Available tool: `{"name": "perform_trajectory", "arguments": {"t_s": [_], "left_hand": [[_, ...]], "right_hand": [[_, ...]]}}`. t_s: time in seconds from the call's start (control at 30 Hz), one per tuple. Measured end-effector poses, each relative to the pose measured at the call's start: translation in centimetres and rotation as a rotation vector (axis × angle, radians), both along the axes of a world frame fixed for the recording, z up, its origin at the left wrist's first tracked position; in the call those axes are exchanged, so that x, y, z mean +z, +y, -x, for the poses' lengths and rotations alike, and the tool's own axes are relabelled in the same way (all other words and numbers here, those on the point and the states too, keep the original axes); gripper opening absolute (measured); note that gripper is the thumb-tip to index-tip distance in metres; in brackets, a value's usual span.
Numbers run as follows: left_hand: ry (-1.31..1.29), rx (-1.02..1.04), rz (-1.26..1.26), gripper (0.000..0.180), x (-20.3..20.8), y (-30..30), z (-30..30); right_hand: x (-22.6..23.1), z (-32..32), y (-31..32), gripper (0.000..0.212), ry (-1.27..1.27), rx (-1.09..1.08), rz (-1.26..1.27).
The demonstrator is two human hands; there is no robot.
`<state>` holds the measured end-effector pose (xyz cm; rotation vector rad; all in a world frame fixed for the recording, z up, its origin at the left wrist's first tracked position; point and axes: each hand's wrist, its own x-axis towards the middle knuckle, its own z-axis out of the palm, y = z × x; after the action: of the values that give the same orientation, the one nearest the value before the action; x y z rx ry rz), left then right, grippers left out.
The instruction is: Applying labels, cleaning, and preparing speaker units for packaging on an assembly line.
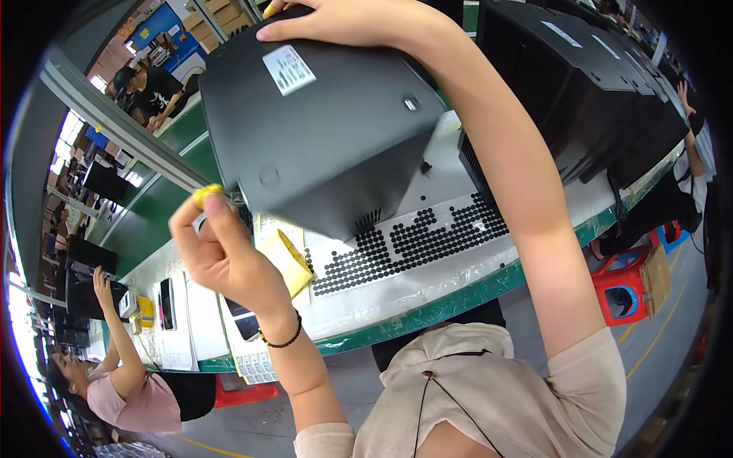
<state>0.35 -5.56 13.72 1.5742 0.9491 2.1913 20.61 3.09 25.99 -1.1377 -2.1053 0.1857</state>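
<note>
A large black box-shaped housing point(321, 130) stands tilted over the bench in front of me, with a white label point(289, 69) and a small slot on its upper face. My right hand point(343, 21) grips its far edge, thumb on the upper face and fingers going over the edge. My left hand point(229, 248) is by the near left corner, thumb and index finger pinched together. A yellow finger cot covers that fingertip; anything in the pinch is too small to make out. Below the housing, rows of round black stick-on pads point(366, 263) lie on a white sheet.
A yellow paper piece point(286, 259) lies left of the pads, near printed label sheets point(253, 359) and a phone point(167, 304). More black housings point(557, 84) stand at the right. A metal post point(126, 122) slants at the left. Co-workers sit left and right; a red stool point(620, 286) is at right.
</note>
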Motion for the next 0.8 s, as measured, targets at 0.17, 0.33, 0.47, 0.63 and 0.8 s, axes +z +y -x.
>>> {"name": "perform_trajectory", "arguments": {"t_s": [0.17,0.33,0.47,0.63,0.8], "left_hand": [[0.650,0.039,0.412,0.016,-8.8,1.7,1.5],[1.302,0.180,0.522,0.017,-18.9,0.6,3.7],[1.355,0.145,0.632,0.016,-19.4,0.2,2.8],[1.249,0.094,0.632,0.014,-19.6,0.8,4.3],[1.157,-0.055,0.739,0.014,-19.3,1.7,3.3]], "right_hand": [[-0.6,-1.9,7.9,0.053,-0.082,0.018,0.146],[-1.3,1.0,7.4,0.045,0.181,-0.127,0.156],[-6.5,-4.1,6.7,0.041,0.945,0.155,-0.281],[-16.8,-4.2,-5.1,0.020,0.906,-0.155,-0.212],[-28.0,-6.7,-9.7,0.009,0.109,-0.326,0.141]]}}
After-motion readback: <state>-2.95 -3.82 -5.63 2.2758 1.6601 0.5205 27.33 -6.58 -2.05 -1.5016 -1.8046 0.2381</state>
